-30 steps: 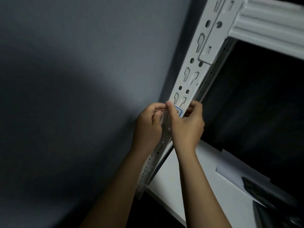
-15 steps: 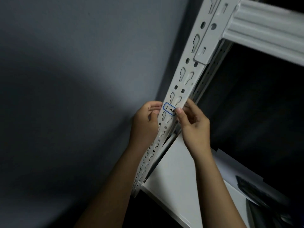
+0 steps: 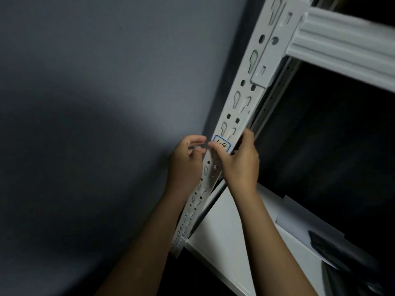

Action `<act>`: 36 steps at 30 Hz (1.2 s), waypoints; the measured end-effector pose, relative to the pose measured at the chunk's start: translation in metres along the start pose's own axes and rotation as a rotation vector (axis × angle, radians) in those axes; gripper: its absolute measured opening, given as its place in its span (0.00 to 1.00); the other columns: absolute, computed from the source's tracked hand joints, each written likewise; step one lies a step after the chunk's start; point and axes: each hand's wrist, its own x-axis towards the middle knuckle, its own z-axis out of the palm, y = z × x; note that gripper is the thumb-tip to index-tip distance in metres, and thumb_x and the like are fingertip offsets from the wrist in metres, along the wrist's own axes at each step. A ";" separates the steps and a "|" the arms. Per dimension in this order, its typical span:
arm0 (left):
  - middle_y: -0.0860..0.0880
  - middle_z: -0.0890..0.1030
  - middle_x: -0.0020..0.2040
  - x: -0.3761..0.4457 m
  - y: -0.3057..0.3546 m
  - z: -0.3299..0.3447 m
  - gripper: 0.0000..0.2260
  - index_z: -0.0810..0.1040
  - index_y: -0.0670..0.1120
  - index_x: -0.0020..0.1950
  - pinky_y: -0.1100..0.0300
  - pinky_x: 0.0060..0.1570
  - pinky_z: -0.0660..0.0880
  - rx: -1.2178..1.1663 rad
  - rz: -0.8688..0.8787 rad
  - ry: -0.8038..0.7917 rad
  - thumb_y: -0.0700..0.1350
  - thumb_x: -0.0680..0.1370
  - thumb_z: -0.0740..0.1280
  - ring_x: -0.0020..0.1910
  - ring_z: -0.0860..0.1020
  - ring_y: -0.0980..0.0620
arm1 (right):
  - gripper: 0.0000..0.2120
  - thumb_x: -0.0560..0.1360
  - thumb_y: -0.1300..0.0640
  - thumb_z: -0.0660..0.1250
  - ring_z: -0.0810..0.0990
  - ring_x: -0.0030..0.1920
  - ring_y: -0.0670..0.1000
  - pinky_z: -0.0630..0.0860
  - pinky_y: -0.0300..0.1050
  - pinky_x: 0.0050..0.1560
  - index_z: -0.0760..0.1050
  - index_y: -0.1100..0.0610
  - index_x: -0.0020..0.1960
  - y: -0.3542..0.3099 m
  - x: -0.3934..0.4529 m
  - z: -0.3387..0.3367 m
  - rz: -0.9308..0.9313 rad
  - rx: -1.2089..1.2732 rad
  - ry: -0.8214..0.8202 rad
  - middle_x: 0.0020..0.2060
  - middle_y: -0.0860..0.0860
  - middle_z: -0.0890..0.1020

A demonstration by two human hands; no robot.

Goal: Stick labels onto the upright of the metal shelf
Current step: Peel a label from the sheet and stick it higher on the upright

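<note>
Here the blue-edged label lies across the tilted upright, between both hands: right hand pressing its lower edge, left hand loosely curled, seemingly holding nothing.

Both forearms reach up from the lower edge, bare. Left hand is raised with fingers loosely curled, fingertips pointing right. Right hand sits just beside it, thumb extended leftward, fingers bent over the far side.
</note>
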 end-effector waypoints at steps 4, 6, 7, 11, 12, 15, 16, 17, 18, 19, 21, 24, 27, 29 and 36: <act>0.56 0.80 0.48 -0.008 0.003 0.002 0.13 0.75 0.51 0.51 0.67 0.49 0.75 -0.028 0.002 -0.049 0.33 0.78 0.59 0.48 0.79 0.58 | 0.27 0.71 0.49 0.73 0.79 0.55 0.51 0.78 0.55 0.53 0.64 0.49 0.65 0.006 -0.003 -0.014 -0.065 0.004 -0.173 0.57 0.47 0.80; 0.55 0.80 0.49 -0.014 0.004 0.003 0.13 0.75 0.49 0.54 0.69 0.50 0.75 -0.039 -0.016 -0.063 0.32 0.78 0.59 0.49 0.79 0.60 | 0.33 0.75 0.48 0.69 0.71 0.67 0.51 0.73 0.55 0.64 0.57 0.49 0.74 0.010 -0.010 -0.029 -0.142 -0.131 -0.212 0.69 0.50 0.72; 0.55 0.79 0.49 -0.016 0.003 0.003 0.14 0.75 0.48 0.55 0.71 0.50 0.74 -0.041 -0.019 -0.057 0.32 0.78 0.59 0.49 0.79 0.60 | 0.34 0.77 0.49 0.66 0.64 0.72 0.52 0.67 0.55 0.69 0.53 0.53 0.77 0.012 -0.015 -0.037 -0.229 -0.246 -0.158 0.74 0.53 0.66; 0.54 0.78 0.51 -0.019 0.001 0.004 0.14 0.75 0.45 0.59 0.74 0.49 0.72 -0.051 -0.055 0.000 0.31 0.77 0.59 0.52 0.78 0.56 | 0.31 0.79 0.50 0.57 0.53 0.77 0.55 0.48 0.58 0.76 0.54 0.62 0.77 0.004 -0.022 -0.054 -0.874 -0.769 -0.010 0.77 0.58 0.56; 0.53 0.78 0.52 -0.021 0.001 0.005 0.14 0.75 0.44 0.60 0.72 0.50 0.72 -0.046 -0.070 0.007 0.31 0.77 0.59 0.53 0.77 0.55 | 0.31 0.79 0.48 0.56 0.52 0.77 0.54 0.44 0.57 0.76 0.54 0.62 0.77 0.002 -0.015 -0.051 -0.970 -0.871 -0.055 0.77 0.57 0.56; 0.51 0.77 0.53 -0.028 0.000 0.002 0.14 0.75 0.44 0.60 0.72 0.50 0.72 -0.026 -0.093 0.013 0.31 0.77 0.60 0.54 0.77 0.53 | 0.33 0.79 0.42 0.49 0.53 0.77 0.53 0.37 0.55 0.75 0.53 0.62 0.77 -0.012 0.008 -0.046 -1.063 -1.171 -0.127 0.77 0.56 0.57; 0.51 0.77 0.53 -0.029 0.000 0.000 0.14 0.75 0.43 0.60 0.75 0.48 0.71 -0.013 -0.096 0.014 0.31 0.77 0.60 0.54 0.77 0.54 | 0.34 0.79 0.41 0.46 0.52 0.77 0.54 0.35 0.56 0.74 0.51 0.62 0.77 -0.014 0.013 -0.046 -1.064 -1.280 -0.152 0.77 0.57 0.56; 0.51 0.77 0.54 -0.029 0.000 -0.001 0.14 0.75 0.42 0.60 0.77 0.47 0.71 0.001 -0.092 0.014 0.31 0.77 0.60 0.53 0.76 0.55 | 0.35 0.79 0.40 0.45 0.50 0.78 0.54 0.34 0.56 0.74 0.48 0.63 0.76 -0.012 0.015 -0.045 -1.076 -1.376 -0.173 0.77 0.58 0.54; 0.51 0.77 0.54 -0.029 0.000 -0.003 0.14 0.75 0.41 0.60 0.79 0.46 0.70 0.011 -0.082 0.017 0.31 0.77 0.60 0.52 0.76 0.55 | 0.36 0.78 0.40 0.43 0.47 0.77 0.55 0.33 0.57 0.73 0.45 0.64 0.76 -0.009 0.014 -0.044 -1.098 -1.445 -0.191 0.77 0.59 0.50; 0.50 0.77 0.54 -0.028 0.000 -0.005 0.14 0.75 0.41 0.60 0.79 0.46 0.69 0.013 -0.074 0.026 0.31 0.77 0.60 0.52 0.76 0.56 | 0.36 0.78 0.40 0.42 0.44 0.77 0.56 0.32 0.56 0.72 0.43 0.64 0.76 -0.006 0.012 -0.043 -1.110 -1.481 -0.214 0.76 0.60 0.47; 0.50 0.77 0.54 -0.026 -0.001 -0.009 0.13 0.75 0.41 0.60 0.77 0.47 0.70 0.012 -0.066 0.046 0.31 0.77 0.60 0.52 0.76 0.56 | 0.37 0.78 0.40 0.43 0.38 0.75 0.57 0.31 0.56 0.72 0.40 0.66 0.75 0.003 0.001 -0.041 -1.109 -1.495 -0.239 0.75 0.61 0.42; 0.50 0.78 0.55 -0.026 -0.006 -0.016 0.13 0.75 0.42 0.59 0.71 0.49 0.70 0.044 -0.076 0.049 0.32 0.77 0.61 0.53 0.76 0.54 | 0.40 0.78 0.38 0.43 0.32 0.73 0.60 0.31 0.55 0.72 0.34 0.68 0.74 0.014 -0.012 -0.039 -1.146 -1.506 -0.285 0.73 0.63 0.36; 0.49 0.78 0.55 -0.028 -0.007 -0.021 0.13 0.75 0.41 0.60 0.69 0.50 0.70 0.074 -0.067 0.036 0.31 0.77 0.61 0.54 0.76 0.53 | 0.39 0.78 0.40 0.44 0.31 0.73 0.58 0.28 0.54 0.72 0.35 0.67 0.75 0.004 -0.010 -0.046 -1.149 -1.458 -0.384 0.73 0.62 0.35; 0.49 0.78 0.55 -0.030 -0.007 -0.022 0.13 0.75 0.41 0.59 0.73 0.48 0.69 0.100 -0.047 0.030 0.31 0.77 0.60 0.52 0.76 0.54 | 0.38 0.76 0.41 0.42 0.34 0.74 0.56 0.30 0.54 0.72 0.37 0.65 0.76 -0.011 0.000 -0.054 -1.138 -1.391 -0.348 0.75 0.60 0.38; 0.49 0.78 0.55 -0.035 -0.004 -0.021 0.14 0.74 0.50 0.53 0.77 0.46 0.69 0.113 0.002 -0.006 0.32 0.77 0.61 0.47 0.76 0.62 | 0.42 0.78 0.44 0.50 0.28 0.71 0.62 0.29 0.58 0.70 0.29 0.68 0.73 0.007 -0.003 -0.056 -1.104 -1.518 -0.313 0.72 0.66 0.32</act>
